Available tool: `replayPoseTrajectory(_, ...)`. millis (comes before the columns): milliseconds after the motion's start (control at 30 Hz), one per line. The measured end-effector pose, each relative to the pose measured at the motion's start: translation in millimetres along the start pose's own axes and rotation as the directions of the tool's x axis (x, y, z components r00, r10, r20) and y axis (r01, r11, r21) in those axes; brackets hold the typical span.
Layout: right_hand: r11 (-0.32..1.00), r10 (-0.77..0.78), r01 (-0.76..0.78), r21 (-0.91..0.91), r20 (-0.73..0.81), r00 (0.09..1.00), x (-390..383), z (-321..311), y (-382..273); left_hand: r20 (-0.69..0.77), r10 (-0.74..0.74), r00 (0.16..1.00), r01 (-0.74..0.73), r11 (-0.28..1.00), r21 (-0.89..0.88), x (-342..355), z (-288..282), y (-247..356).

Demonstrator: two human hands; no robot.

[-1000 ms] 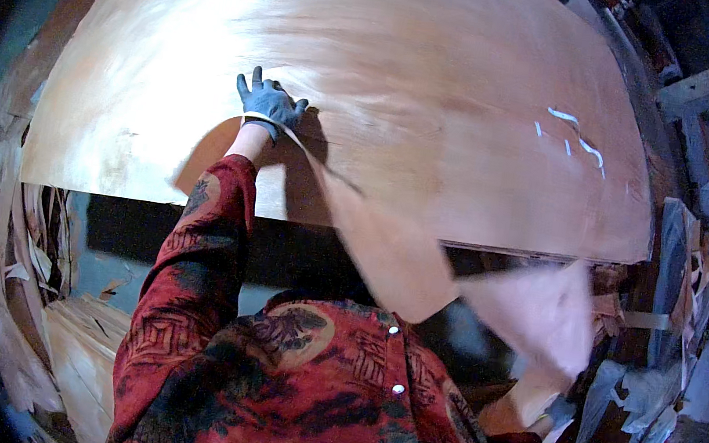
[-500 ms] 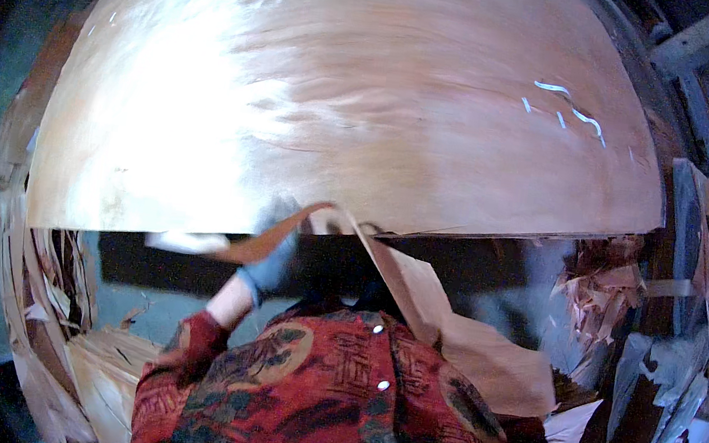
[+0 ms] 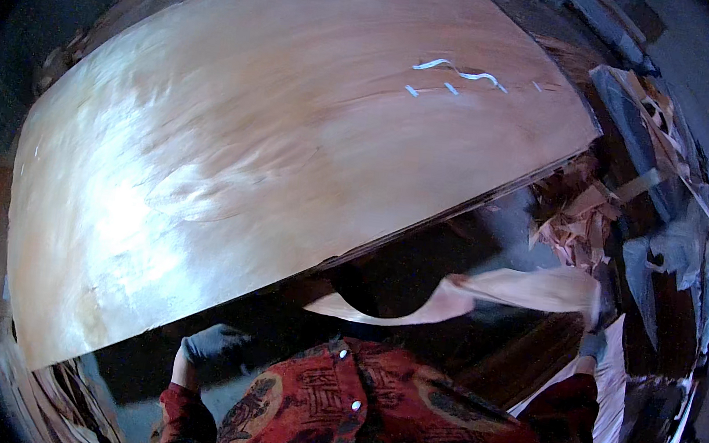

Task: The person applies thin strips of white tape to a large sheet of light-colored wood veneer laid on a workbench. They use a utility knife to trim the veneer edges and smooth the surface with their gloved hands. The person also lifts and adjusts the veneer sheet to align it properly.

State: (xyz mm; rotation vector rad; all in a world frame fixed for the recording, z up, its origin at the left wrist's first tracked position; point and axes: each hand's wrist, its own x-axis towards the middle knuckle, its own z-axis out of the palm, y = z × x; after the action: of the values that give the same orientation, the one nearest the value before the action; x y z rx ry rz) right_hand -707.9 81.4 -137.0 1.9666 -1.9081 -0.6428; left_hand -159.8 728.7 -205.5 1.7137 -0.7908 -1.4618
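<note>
My right hand (image 3: 593,344), in a grey-blue glove, is out at the right. It is shut on the end of a long, pale strip of wood veneer (image 3: 532,289), which sags and curls leftward in front of my body. The strip's far end narrows to a point below the edge of the large sheet stack. My left hand (image 3: 215,343), gloved alike, hovers by the near edge of the stack (image 3: 229,162) at the lower left. Its fingers point right, loosely apart, and nothing shows in them. The top sheet is tan, wavy and shiny.
Short white tape pieces (image 3: 461,73) lie on the top sheet's right part. Torn veneer scraps (image 3: 580,223) are heaped beyond the stack's right corner. More veneer pieces (image 3: 71,404) stand at the lower left. Pale sheets (image 3: 611,404) hang beside my right arm.
My left hand has let go of the veneer strip and dropped left. My right hand now shows, holding the strip out to the right. The view has turned, so the stack appears tilted.
</note>
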Motion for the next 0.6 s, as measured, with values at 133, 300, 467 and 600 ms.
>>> replayPoseTrajectory(133,0.977,-0.011,-0.003,0.212,0.067,0.998,7,-32,-38,-0.164,-0.194,0.967,0.201,0.979,0.027,44,-22,105)
replayPoseTrajectory(300,0.665,-0.435,0.615,0.424,-0.449,0.780,-1,-158,-208,-0.401,0.127,0.907,-0.126,0.992,0.029,140,-65,167)
replayPoseTrajectory(467,0.147,-0.650,0.884,0.444,-0.630,0.425,-36,-264,-424,-0.716,0.497,0.491,-0.002,0.822,0.569,268,-124,207)
replayPoseTrajectory(600,-0.055,-0.622,0.964,0.260,-0.764,0.171,-35,-333,-556,-0.696,0.578,0.425,0.280,0.647,0.709,361,-156,235)
